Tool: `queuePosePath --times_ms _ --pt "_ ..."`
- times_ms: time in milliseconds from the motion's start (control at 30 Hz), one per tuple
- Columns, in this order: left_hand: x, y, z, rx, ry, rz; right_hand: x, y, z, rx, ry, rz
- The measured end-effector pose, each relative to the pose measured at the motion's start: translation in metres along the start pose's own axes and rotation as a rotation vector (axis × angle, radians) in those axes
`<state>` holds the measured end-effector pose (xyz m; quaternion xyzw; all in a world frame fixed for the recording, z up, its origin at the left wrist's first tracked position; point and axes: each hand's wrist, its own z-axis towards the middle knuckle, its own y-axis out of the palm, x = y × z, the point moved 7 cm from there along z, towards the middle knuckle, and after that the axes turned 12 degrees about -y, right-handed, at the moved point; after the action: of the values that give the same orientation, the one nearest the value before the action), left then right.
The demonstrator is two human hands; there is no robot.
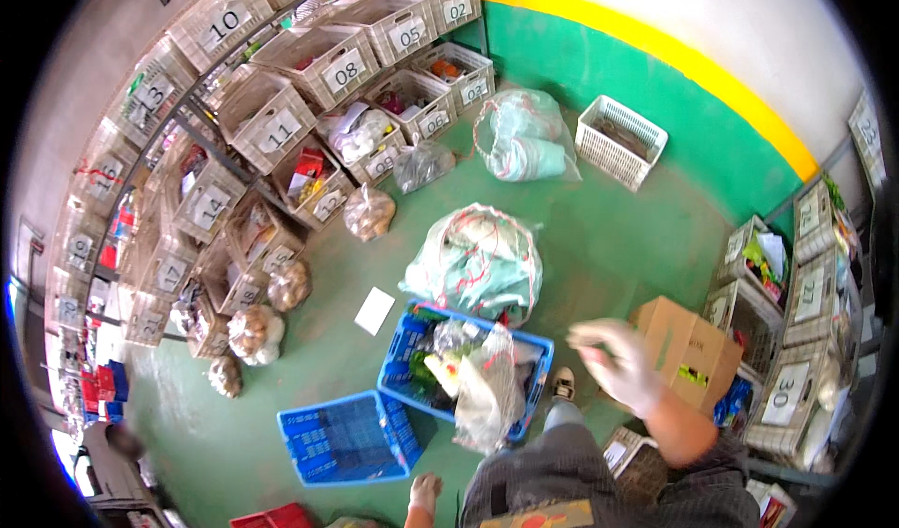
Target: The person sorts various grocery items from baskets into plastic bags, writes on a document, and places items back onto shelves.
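My right hand (613, 361), in a whitish glove, is raised to the right of a blue crate and beside a brown cardboard box (688, 355). Its fingers are loosely bent and apart, somewhat blurred, with nothing visible in them. Low in the picture, my left hand (424, 492), also gloved, hangs below an empty-looking blue crate (346, 439) tipped on the floor. How its fingers lie is too small to make out. At my feet, the filled blue crate (391, 364) holds clear plastic bags (492, 388) and green produce. Neither hand touches it.
Numbered pale crates stand on a shelf rack (267, 121) at left and another rack (791, 327) at right. Big bags (478, 266) lie beyond the filled crate. A white sheet (375, 311), several brown-filled bags (255, 331) and a white basket (623, 144) are on the green floor.
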<state>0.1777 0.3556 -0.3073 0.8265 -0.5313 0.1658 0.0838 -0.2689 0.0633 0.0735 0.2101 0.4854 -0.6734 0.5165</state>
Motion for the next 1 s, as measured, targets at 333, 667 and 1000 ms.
queuePosePath --times_ms 333,667,1000 --pt "0.105 0.269 0.148 -0.03 0.127 0.373 0.561 0.292 0.009 0.038 0.903 0.428" --pt "0.007 0.254 0.09 -0.094 -0.027 0.348 0.567 0.263 0.063 -0.001 0.608 0.136" --pt "0.221 0.358 -0.109 -0.542 0.307 -0.079 0.158 0.164 -0.001 -0.516 -0.025 -0.119"
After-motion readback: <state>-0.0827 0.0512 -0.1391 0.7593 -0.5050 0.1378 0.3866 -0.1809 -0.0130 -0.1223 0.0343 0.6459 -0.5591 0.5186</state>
